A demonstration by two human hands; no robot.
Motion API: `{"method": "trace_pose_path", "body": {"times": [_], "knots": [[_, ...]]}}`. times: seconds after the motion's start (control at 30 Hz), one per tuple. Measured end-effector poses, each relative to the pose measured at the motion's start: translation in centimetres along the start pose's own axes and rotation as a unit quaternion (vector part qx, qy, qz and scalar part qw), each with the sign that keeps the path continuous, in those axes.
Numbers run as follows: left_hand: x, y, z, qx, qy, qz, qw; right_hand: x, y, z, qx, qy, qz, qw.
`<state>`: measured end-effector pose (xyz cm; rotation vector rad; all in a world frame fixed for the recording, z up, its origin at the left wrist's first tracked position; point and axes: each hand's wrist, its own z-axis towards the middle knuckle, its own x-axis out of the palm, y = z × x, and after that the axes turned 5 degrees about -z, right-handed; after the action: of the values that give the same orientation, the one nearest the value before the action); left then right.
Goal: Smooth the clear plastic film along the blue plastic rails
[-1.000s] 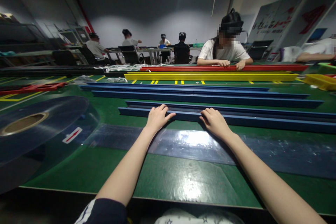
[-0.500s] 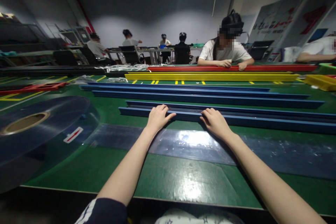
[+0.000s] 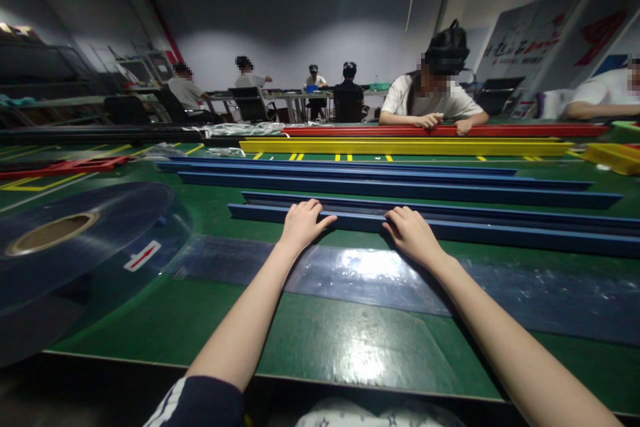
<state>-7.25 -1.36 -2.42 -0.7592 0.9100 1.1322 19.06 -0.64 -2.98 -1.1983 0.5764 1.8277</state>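
Observation:
A long blue U-shaped channel [image 3: 360, 223] lies lengthwise across the green table in front of me. My left hand [image 3: 304, 221] is closed over its near wall, the fingers bent inside the channel and the thumb pointing right along the outside. To the right, my right hand [image 3: 407, 227] grips the same wall, with curled fingers on top and the thumb below. Between my forearms and the channel runs a flat, clear plastic strip [image 3: 370, 280]. It leads left to a large clear plastic roll [image 3: 135, 213] with a cardboard core and a red-arrow label [image 3: 143, 256].
More blue channels [image 3: 400, 190] lie behind mine. Farther back are a yellow channel [image 3: 400, 148] and red channels [image 3: 360, 130], where a co-worker [image 3: 430, 103] leans with both hands. A yellow tray [image 3: 613, 159] stands at the right. Other people sit at tables behind.
The whole view has shifted very slightly. Both my hands keep the same hold on the blue channel, and nothing else has visibly moved.

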Motion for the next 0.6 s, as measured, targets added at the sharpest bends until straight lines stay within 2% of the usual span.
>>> {"method": "trace_pose_path", "body": {"times": [0.43,0.6], "knots": [[0.1,0.0,-0.1,-0.001,-0.004,0.014,1.000,-0.4,0.2,0.3,0.008,0.021,-0.021,1.000],[0.3,-0.1,-0.1,-0.006,-0.008,0.007,1.000,-0.8,2.0,1.5,0.012,0.023,-0.026,0.999]]}}
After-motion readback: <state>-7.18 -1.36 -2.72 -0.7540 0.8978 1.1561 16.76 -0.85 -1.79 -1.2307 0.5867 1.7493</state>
